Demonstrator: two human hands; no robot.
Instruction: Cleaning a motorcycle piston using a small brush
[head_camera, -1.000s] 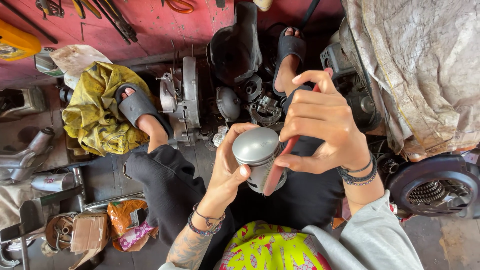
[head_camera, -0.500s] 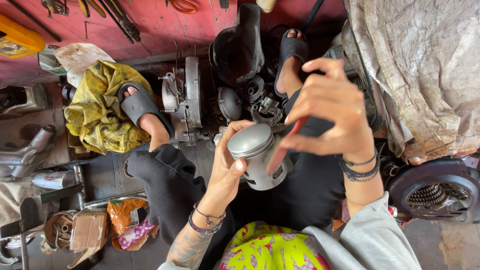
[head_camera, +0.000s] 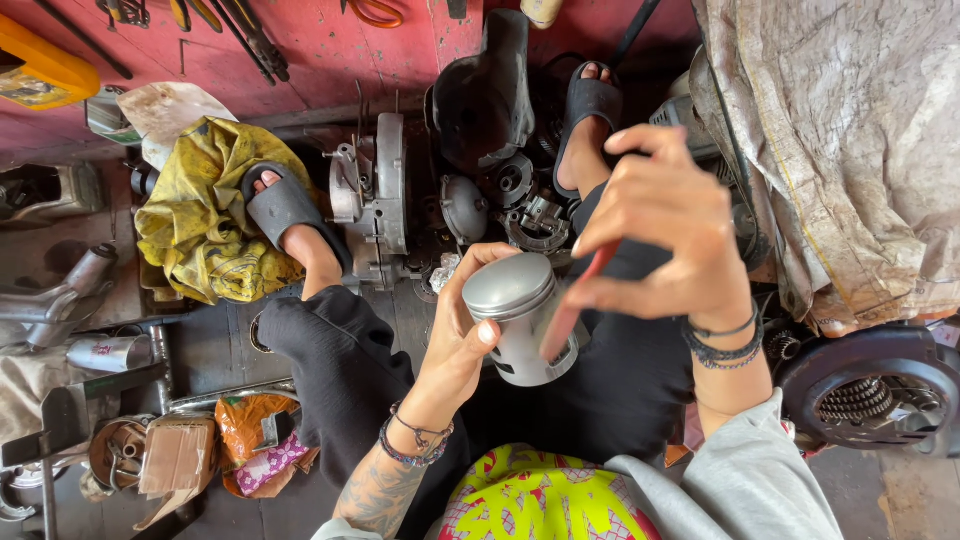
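Observation:
My left hand (head_camera: 455, 340) grips a grey metal piston (head_camera: 520, 315) from its left side, crown tilted up toward me. My right hand (head_camera: 665, 225) is raised just right of it and pinches a thin red tool (head_camera: 572, 305) between thumb and fingers. The tool's lower end lies against the piston's right side. Both hands hover over my lap, above black trousers (head_camera: 345, 365). My feet in black slides (head_camera: 285, 205) rest beside engine parts on the floor.
A grey engine casing (head_camera: 375, 190) and dark engine parts (head_camera: 500, 150) lie ahead between my feet. A yellow rag (head_camera: 195, 225) is at the left, a dirty tarp (head_camera: 850, 150) at the right, a black fan housing (head_camera: 870, 390) lower right. Hand tools (head_camera: 240, 30) lie on the red surface.
My right hand has lifted up and away from the piston's side, drawing the red tool into view. The piston has tipped slightly in my left hand.

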